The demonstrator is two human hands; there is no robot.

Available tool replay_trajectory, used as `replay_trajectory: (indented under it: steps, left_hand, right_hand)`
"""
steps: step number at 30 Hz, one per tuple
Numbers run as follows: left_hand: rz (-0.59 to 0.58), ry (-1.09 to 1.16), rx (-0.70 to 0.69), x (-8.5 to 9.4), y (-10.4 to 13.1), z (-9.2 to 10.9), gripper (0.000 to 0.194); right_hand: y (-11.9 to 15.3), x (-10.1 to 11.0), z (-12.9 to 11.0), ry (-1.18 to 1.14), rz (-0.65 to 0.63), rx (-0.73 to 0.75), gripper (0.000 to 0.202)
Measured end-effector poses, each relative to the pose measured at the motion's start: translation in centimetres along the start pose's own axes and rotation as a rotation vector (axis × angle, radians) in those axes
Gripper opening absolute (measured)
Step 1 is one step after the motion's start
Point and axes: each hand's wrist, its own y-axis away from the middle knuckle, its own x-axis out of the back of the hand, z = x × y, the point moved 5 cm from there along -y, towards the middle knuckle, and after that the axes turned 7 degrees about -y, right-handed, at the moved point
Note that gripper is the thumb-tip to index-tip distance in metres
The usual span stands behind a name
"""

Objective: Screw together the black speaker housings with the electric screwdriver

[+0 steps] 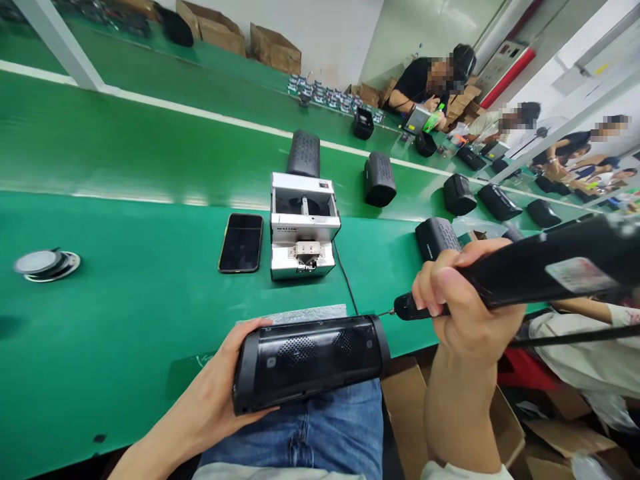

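Observation:
My left hand (pixel 223 380) grips the left end of a black cylindrical speaker body (pixel 310 360), held level over my lap at the table's near edge. My right hand (pixel 460 300) is closed around a black electric screwdriver (pixel 540 263). Its bit tip (pixel 387 312) points left and touches the speaker's right end near the top. A cable runs from the tool off to the right.
On the green bench stand a white screw feeder box (pixel 303 227) with a cord, a dark phone (pixel 241 242), and a round speaker driver (pixel 46 265). Several black speakers (pixel 380 179) lie on the conveyor. Other people sit at the far right. Cardboard boxes (pixel 505 427) sit below.

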Motion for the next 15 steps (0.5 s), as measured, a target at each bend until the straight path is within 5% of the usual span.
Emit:
replay_trajectory:
  steps: [15]
  left_hand:
    - [-0.007,0.068,0.029,0.12,0.48,0.5,0.092]
  right_hand:
    - [-0.14,0.48,0.06,-0.033,-0.059,0.036,0.023]
